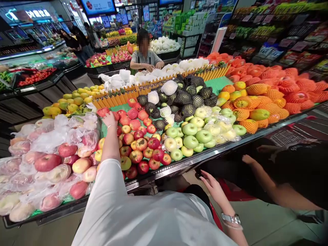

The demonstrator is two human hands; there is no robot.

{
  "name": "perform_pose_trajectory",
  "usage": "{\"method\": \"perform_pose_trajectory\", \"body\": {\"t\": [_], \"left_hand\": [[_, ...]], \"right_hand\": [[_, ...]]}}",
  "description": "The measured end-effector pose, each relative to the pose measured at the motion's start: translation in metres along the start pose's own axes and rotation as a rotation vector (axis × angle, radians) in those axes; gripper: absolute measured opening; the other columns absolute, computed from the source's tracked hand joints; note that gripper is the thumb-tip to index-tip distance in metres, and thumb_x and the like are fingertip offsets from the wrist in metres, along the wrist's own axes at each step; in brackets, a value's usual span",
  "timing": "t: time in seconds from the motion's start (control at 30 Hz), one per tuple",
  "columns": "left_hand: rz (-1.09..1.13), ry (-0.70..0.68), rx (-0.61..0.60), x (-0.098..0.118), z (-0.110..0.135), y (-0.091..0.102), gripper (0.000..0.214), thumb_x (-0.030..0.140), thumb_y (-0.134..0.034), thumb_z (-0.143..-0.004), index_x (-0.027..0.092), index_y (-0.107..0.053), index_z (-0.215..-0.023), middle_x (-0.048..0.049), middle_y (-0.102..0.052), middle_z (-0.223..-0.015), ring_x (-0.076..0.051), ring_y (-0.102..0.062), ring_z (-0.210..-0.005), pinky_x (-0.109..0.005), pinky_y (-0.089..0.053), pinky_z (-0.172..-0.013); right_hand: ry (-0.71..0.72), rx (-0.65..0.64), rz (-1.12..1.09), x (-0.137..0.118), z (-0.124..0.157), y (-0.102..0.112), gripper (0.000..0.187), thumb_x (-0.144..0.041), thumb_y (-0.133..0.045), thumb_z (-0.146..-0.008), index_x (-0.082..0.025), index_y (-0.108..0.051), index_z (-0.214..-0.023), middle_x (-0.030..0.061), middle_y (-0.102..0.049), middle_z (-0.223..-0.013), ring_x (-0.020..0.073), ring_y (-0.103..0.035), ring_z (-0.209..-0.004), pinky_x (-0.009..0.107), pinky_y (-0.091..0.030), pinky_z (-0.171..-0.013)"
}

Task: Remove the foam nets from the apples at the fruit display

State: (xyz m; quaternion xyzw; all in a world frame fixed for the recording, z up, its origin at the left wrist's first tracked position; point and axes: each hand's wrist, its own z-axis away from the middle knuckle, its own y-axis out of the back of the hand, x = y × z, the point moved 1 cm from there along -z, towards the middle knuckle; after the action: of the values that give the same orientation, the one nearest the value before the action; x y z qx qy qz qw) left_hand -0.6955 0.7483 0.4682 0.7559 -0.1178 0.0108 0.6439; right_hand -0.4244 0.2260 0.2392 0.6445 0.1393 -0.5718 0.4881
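Observation:
My left hand [109, 120] reaches far over the fruit display, its arm in a white sleeve. Its fingers curl onto a red-netted fruit [103, 111] at the back of the red apple pile [143, 150]. More red-netted fruit [133, 113] lies just to its right. My right hand [213, 187] hangs low beside the display's metal front edge [220, 150]. Its fingers are spread and hold nothing, and a watch sits on its wrist. Green apples [191, 135] lie right of the red ones.
Bagged pink apples [48, 162] fill the left. Dark netted fruit [184, 97] and orange-netted fruit [258, 99] lie behind and right. Another person's hand [249, 159] and dark sleeve come in at the right. A person [144, 54] works at the far side.

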Motion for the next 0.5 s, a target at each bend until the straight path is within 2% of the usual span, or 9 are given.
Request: {"method": "perform_pose_trajectory", "body": {"t": [0.07, 0.13, 0.23, 0.3, 0.4, 0.5], "left_hand": [[-0.022, 0.003, -0.018, -0.006, -0.004, -0.005, 0.06, 0.021, -0.063, -0.089, -0.002, -0.025, -0.129, -0.028, -0.033, -0.139, -0.037, -0.03, -0.133, -0.061, -0.02, -0.104], [-0.03, 0.015, -0.052, -0.014, -0.009, -0.009, 0.061, 0.025, -0.064, -0.088, -0.003, -0.028, -0.129, -0.0308, -0.035, -0.137, -0.04, -0.034, -0.131, -0.061, -0.026, -0.101], [-0.007, 0.02, -0.118, -0.025, -0.018, -0.013, 0.083, 0.038, -0.072, -0.078, -0.005, -0.028, -0.134, -0.0382, -0.033, -0.137, -0.046, -0.041, -0.126, -0.058, -0.035, -0.096], [0.031, -0.009, -0.164, -0.033, -0.023, -0.011, 0.093, 0.048, -0.072, -0.074, -0.004, -0.028, -0.138, -0.0396, -0.031, -0.14, -0.048, -0.043, -0.125, -0.057, -0.037, -0.096], [0.103, -0.097, -0.203, -0.046, -0.028, -0.003, 0.084, 0.056, -0.057, -0.081, 0.003, -0.033, -0.141, -0.0312, -0.034, -0.145, -0.042, -0.041, -0.131, -0.052, -0.036, -0.103], [0.161, -0.176, -0.192, -0.063, -0.022, 0.013, 0.076, 0.056, -0.045, -0.087, 0.006, -0.032, -0.143, -0.0219, -0.039, -0.147, -0.033, -0.037, -0.136, -0.047, -0.031, -0.11]], "right_hand": [[-0.017, 0.002, 0.014, 0.007, -0.004, -0.004, 0.056, -0.057, -0.048, -0.082, -0.017, -0.059, -0.121, 0.0159, -0.062, -0.127, 0.0311, -0.06, -0.116, 0.05, -0.044, -0.104], [-0.017, -0.007, 0.029, 0.006, -0.009, -0.012, 0.055, -0.056, -0.048, -0.081, -0.017, -0.061, -0.118, 0.0162, -0.063, -0.125, 0.0314, -0.061, -0.114, 0.05, -0.045, -0.103], [0.037, -0.067, 0.013, -0.005, -0.018, -0.027, 0.05, -0.053, -0.05, -0.082, -0.017, -0.062, -0.116, 0.0152, -0.065, -0.122, 0.0307, -0.063, -0.112, 0.049, -0.046, -0.102], [0.078, -0.104, -0.006, -0.014, -0.022, -0.036, 0.048, -0.051, -0.051, -0.082, -0.018, -0.063, -0.114, 0.0142, -0.067, -0.12, 0.03, -0.064, -0.11, 0.048, -0.048, -0.101], [0.116, -0.149, -0.008, -0.021, -0.027, -0.047, 0.048, -0.053, -0.051, -0.083, -0.019, -0.063, -0.115, 0.0138, -0.066, -0.122, 0.0293, -0.063, -0.112, 0.047, -0.047, -0.102], [0.131, -0.201, 0.006, -0.021, -0.034, -0.054, 0.052, -0.055, -0.049, -0.083, -0.017, -0.061, -0.118, 0.0156, -0.065, -0.124, 0.0297, -0.062, -0.114, 0.048, -0.045, -0.104]]}}
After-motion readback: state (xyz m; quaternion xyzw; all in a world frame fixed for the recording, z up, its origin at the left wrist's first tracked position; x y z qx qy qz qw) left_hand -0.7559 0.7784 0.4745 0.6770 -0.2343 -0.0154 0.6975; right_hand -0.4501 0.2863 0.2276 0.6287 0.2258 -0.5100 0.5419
